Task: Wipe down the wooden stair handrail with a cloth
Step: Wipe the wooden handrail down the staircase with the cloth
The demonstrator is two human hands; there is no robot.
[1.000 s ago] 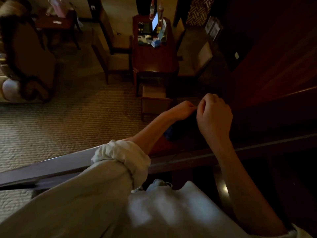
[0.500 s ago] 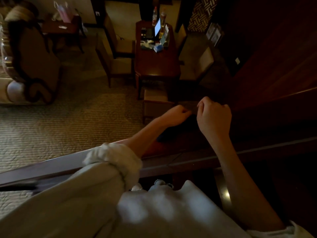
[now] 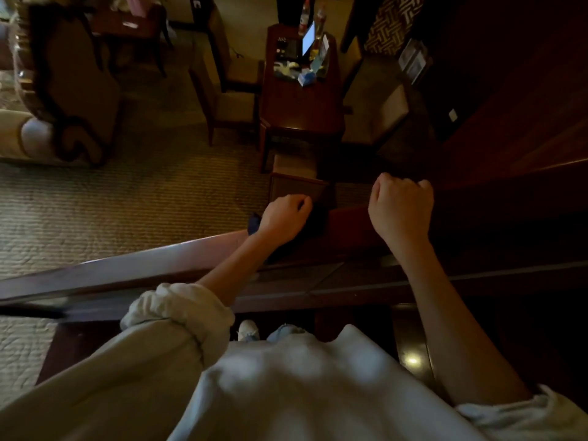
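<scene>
handrail (image 3: pixel 143 265): dark polished wood. its long axis runs from the lower left edge across to the right, rising a little toward the right. it lies between the person and the carpeted room below.
cloth (image 3: pixel 254 223): dark blue, bunched on top of the handrail near the middle of its visible run, under the left hand. one blue corner shows on the wrist side; the rest is lost in shadow.
left hand (image 3: pixel 284 218): set on the cloth, with the forearm crossing the rail. its fingers (image 3: pixel 302 203) are curled down over the cloth, gripping it against the wood.
right hand (image 3: pixel 401 211): raised above the rail, to the right of the cloth and well apart from it. the fingers are drawn into a closed fist, with the back of the hand toward the camera.
sleeve (image 3: pixel 178 310): pale fabric, rolled up on the left arm, just on the near side of the rail.
worktop (image 3: pixel 302 113): dark wooden side table on the floor beyond the rail. its near end is bare and glossy.
containers on the worktop: two bottles (image 3: pixel 304 12) stand upright at the far end, contents too dim to tell. a small blue box (image 3: pixel 306 79) sits nearer the middle, contents not visible.
screen (image 3: pixel 308 38): lit and propped up, just in front of the bottles.
carpet (image 3: pixel 143 202): ribbed, tan.
armchair (image 3: pixel 73 90): upholstered, with a dark carved frame, at the far left.
</scene>
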